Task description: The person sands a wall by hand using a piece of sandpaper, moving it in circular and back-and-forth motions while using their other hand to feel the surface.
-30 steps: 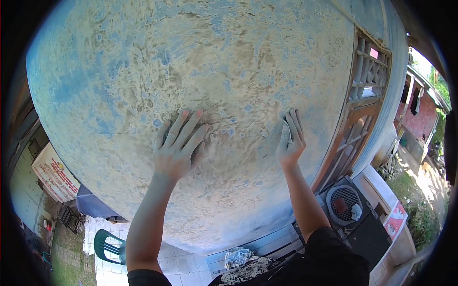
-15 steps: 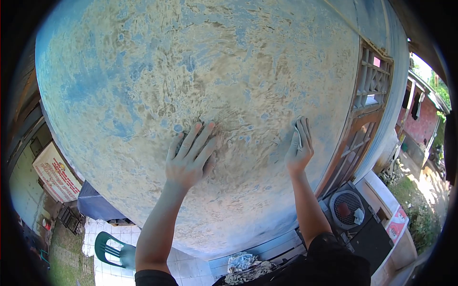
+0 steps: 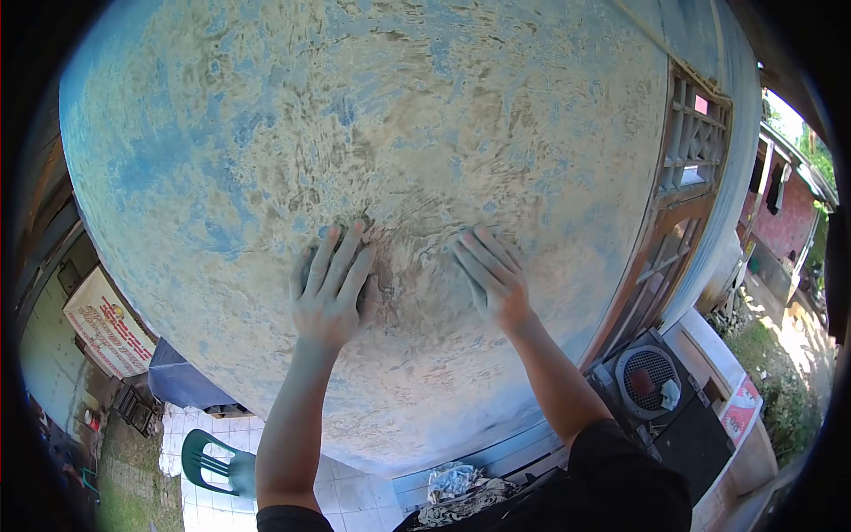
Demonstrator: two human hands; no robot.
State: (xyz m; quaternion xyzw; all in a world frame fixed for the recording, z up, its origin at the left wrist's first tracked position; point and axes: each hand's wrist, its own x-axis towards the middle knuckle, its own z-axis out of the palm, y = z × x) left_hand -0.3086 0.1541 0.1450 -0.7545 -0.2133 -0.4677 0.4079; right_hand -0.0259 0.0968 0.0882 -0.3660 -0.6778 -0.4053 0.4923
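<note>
One upright wall (image 3: 425,133), face toward both hands (image 3: 328,300).

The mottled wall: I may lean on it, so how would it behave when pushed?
The mottled wall is probably stiff, since a wooden frame stands beside it and no give shows under the left hand or right hand. Its surface may shed powder, as the fingers look dusty. Grip could vary across the patchy pale and blue finish.
</note>
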